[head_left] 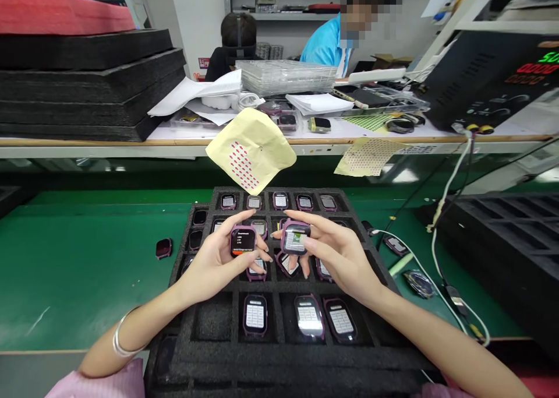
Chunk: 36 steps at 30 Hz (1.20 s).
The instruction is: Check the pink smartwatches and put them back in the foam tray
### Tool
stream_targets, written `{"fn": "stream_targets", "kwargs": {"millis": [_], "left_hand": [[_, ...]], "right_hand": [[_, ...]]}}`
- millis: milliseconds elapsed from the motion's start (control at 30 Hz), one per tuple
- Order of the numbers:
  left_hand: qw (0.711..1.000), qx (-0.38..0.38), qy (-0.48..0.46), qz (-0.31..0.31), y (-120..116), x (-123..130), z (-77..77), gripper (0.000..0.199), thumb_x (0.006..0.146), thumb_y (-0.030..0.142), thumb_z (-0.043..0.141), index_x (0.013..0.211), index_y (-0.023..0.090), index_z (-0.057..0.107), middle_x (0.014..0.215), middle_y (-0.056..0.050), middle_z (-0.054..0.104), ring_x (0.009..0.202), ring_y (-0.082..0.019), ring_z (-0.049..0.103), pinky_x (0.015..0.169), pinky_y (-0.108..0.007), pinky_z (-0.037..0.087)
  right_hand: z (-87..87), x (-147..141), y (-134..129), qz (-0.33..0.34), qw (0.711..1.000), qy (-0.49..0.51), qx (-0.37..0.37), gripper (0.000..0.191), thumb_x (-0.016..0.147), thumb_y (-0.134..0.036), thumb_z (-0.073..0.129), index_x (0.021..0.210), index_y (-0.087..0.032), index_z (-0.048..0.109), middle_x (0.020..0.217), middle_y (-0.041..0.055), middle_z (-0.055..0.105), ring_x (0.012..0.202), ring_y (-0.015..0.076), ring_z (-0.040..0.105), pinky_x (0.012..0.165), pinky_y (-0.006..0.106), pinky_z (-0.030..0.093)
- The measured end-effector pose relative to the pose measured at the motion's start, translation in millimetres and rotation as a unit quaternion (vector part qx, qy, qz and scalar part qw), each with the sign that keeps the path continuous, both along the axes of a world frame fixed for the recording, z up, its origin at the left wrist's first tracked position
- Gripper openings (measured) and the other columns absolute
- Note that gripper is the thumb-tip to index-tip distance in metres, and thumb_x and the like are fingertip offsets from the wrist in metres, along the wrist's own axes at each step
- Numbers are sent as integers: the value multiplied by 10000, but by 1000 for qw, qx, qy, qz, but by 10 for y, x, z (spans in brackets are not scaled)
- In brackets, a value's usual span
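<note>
My left hand is closed around a purple-framed smartwatch; its dark screen shows white text and an orange bar at the bottom. Beside it, my right hand grips a second purple smartwatch, whose lit screen shows a white grid with a green patch, partly under my thumb. Both are held above a black foam tray with square compartments. Several purple smartwatches lie in the tray, most with white grid screens, such as one smartwatch in the front row. My hands hide some of the middle compartments.
A lone watch lies on the green mat at left. Cables and more watches are at right, near a dark foam tray. Stacked foam and a power supply stand on the shelf. Two people are beyond.
</note>
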<state>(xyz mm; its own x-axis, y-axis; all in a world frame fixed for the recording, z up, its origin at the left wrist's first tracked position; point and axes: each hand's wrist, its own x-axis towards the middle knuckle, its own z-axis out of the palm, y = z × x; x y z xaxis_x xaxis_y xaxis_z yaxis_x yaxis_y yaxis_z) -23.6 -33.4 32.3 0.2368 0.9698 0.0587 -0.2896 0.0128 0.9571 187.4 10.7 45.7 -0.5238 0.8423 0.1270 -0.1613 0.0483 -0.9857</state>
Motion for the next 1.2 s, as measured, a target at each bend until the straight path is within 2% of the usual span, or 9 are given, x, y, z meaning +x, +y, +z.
{"fn": "stream_targets", "kwargs": {"millis": [167,367,467,700,833,1033,1200], "left_hand": [[1000,11,-3,-10,-19,-10,21,557,785,124,649,1295,179,430,959,-74,631,830,-194,649,730,-348,594],[1000,2,17,23,9,13,28,426,849,260,616,1236,148,479,814,-55,641,713,-177,652,586,-291,595],[999,-6,18,28,27,16,18,404,866,281,591,1230,143,483,771,-44,630,671,-167,644,538,-269,583],[998,13,-59,-26,11,-29,-36,629,753,104,677,1314,204,410,1003,-79,616,894,-211,638,744,-340,588],[998,6,-59,-19,-4,-20,-34,651,751,78,686,1319,205,395,1002,-76,616,883,-198,639,752,-330,586],[999,-8,-32,-31,-21,-17,-39,560,816,113,630,1313,204,389,974,-67,590,843,-185,645,695,-305,592],[999,-21,-12,-41,-115,-77,-112,765,747,48,682,1363,305,309,1084,-52,502,935,-199,628,765,-325,575]], "right_hand": [[-11,-7,0,-37,998,-40,6,326,889,-289,599,1206,-213,589,939,85,712,543,159,650,395,232,475],[1,39,-2,45,999,-5,-13,491,838,-243,653,1308,-225,513,1018,96,680,678,199,677,471,258,531],[20,28,-32,51,998,-21,-14,591,805,-219,695,1348,-224,465,1063,105,657,749,208,682,531,271,568],[16,14,-36,31,999,-32,6,564,815,-183,686,1336,-211,471,977,85,659,717,188,680,510,251,566],[43,45,-45,53,998,-39,2,612,801,-182,699,1358,-224,449,982,83,658,757,201,676,549,268,575],[59,133,-80,46,995,-84,20,627,806,-177,696,1373,-225,430,1045,105,652,760,202,673,549,276,588],[-23,381,-119,27,992,-122,15,684,802,-209,712,1403,-243,387,1072,114,653,715,197,670,543,304,600]]}}
